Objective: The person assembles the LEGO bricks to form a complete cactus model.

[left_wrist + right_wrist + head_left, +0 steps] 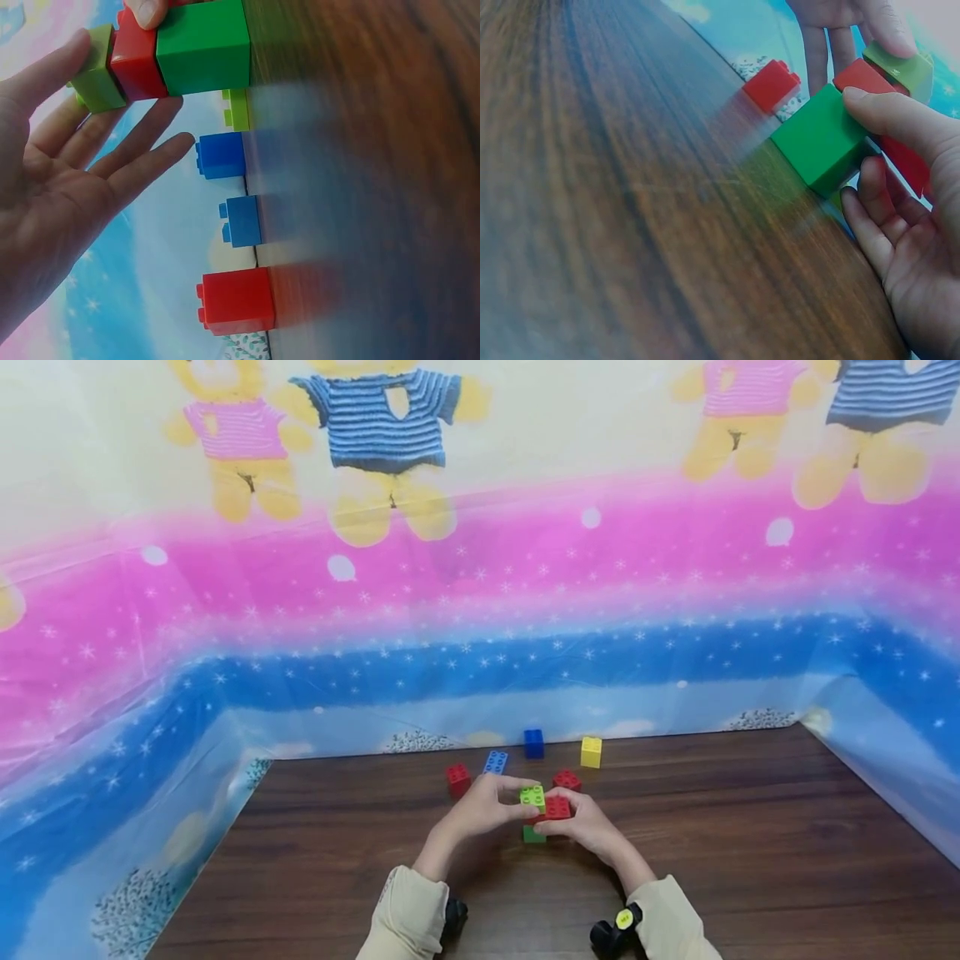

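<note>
A small stack of toy building bricks stands on the table between my hands. At its bottom is a green brick [534,835], with a red brick [557,808] on it that juts out to the right. On top, a lime green brick [532,797] is pinched between the thumb and fingers of my left hand [483,810]; whether it is fully pressed down I cannot tell. My right hand [592,827] holds the red brick, its thumb [885,112] lying along the near side by the green brick. The left hand's other fingers [142,142] extend loosely beside the stack.
Behind the stack are loose bricks: a red one [458,780], a light blue one [496,762], a dark blue one [533,744], a yellow one [591,752] and another red one [567,780]. A printed cloth [450,668] hangs along the far edge of the wooden table [750,843].
</note>
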Demonstrator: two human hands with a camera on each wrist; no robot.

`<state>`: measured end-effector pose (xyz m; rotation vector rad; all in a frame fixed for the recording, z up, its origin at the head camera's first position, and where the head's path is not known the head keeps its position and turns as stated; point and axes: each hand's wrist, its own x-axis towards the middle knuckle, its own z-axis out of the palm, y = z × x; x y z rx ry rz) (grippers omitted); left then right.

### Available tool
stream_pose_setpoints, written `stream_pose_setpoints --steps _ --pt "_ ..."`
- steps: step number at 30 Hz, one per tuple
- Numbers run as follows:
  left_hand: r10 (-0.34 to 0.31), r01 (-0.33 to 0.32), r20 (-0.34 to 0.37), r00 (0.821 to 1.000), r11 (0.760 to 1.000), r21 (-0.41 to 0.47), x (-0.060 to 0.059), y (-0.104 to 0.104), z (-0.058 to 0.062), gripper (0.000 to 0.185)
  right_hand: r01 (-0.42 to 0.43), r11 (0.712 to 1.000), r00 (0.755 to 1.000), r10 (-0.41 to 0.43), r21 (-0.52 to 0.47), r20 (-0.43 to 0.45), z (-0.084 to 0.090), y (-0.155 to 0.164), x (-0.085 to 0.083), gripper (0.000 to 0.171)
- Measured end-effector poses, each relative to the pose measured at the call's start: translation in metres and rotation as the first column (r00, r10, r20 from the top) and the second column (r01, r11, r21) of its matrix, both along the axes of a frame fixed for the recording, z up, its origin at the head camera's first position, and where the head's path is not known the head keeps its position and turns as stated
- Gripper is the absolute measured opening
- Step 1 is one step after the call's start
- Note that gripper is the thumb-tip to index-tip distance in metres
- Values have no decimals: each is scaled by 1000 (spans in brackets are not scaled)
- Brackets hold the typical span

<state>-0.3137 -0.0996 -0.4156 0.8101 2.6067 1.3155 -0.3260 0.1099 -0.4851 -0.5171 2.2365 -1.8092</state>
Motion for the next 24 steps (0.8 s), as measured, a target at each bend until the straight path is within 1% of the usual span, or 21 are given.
stream_pose_setpoints --steps 6,10,14,19,24 --pt "11 -11 18 1000 1000 5 2 1 -1 39 4 1000 1000 -4 1 -13 0 0 1 44" --pt "2 -2 10 1000 1000 9 2 2 0 41 -6 1000 999 6 -7 -31 1 -1 2 45" --pt "6 -6 -2 1000 1000 7 2 1 1 40 -6 1000 998 7 12 -56 2 -2 0 44" --pt "25 -25 -12 1000 1000 -5 3 0 1 39 8 999 998 -6 33 -70 2 -3 -1 43" --pt "33 -33 -7 999 999 -19 5 2 0 38 41 998 998 -38 45 -56 1 -2 -1 45"
